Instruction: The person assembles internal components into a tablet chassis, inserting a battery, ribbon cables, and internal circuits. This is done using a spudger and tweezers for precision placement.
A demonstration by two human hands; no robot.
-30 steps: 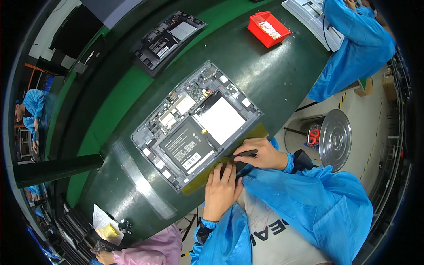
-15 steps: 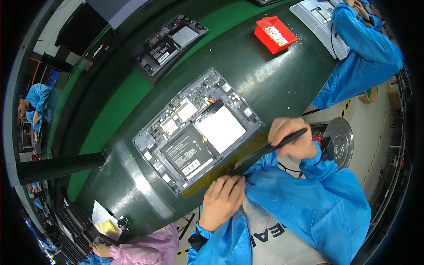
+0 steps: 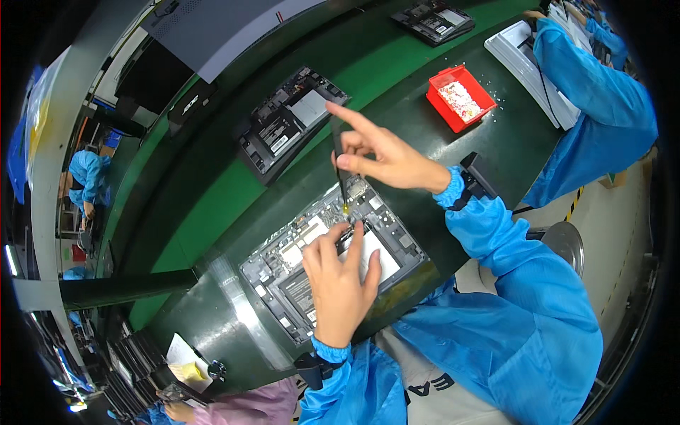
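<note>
An opened laptop base with bare circuit boards, a black battery and a white panel lies on the dark green bench in front of me. My left hand reaches over it, thumb apart, fingertips resting near the inner edge of the white panel. Above the board, my right hand grips a slim black tweezer-like tool between thumb and fingers, index finger stretched out. Its thin tip points down at a small yellow spot beside the left fingertips. Whether the tip touches is too small to tell.
Another opened laptop base sits on the green strip beyond, and a further one at the far end. A red bin of small white pieces stands at right, near a co-worker's blue sleeve. A pink sleeve is at lower left.
Both hands have moved from the bench's near edge up over the laptop base. The black tool has swung from lying slantwise to pointing downward. The whole view has shifted slightly.
</note>
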